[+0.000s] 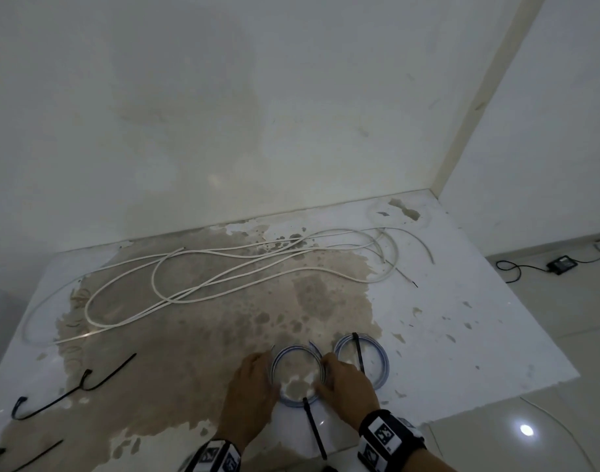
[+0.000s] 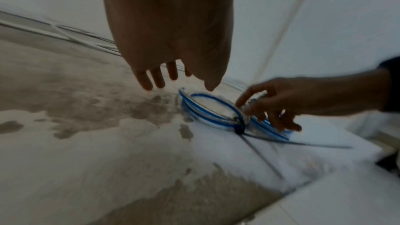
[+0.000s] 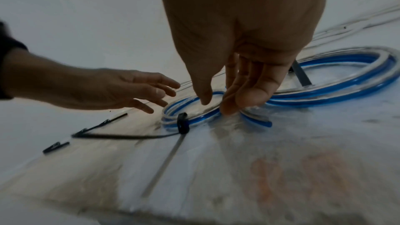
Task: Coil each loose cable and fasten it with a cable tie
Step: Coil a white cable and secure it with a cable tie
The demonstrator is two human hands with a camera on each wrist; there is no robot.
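Note:
A blue-and-clear cable coil (image 1: 293, 400) (image 2: 214, 107) (image 3: 173, 109) lies near the table's front edge, bound by a black cable tie (image 1: 313, 425) (image 3: 182, 123) whose tail points toward me. My left hand (image 1: 264, 366) (image 2: 179, 83) hovers at its left rim with relaxed, straight fingers, holding nothing. My right hand (image 1: 326, 373) (image 3: 214, 107) rests its fingertips on the coil's right rim, thumb over the ring's inside. A second tied coil (image 1: 382, 361) (image 3: 324, 78) lies just to the right. Loose white cables (image 1: 223, 270) sprawl across the back.
Spare black cable ties (image 1: 74, 390) lie at the front left, with another (image 1: 19, 458) by the corner. The stained white table (image 1: 445, 318) ends close behind my wrists and at the right. A black adapter (image 1: 562, 265) with its cord sits on the floor.

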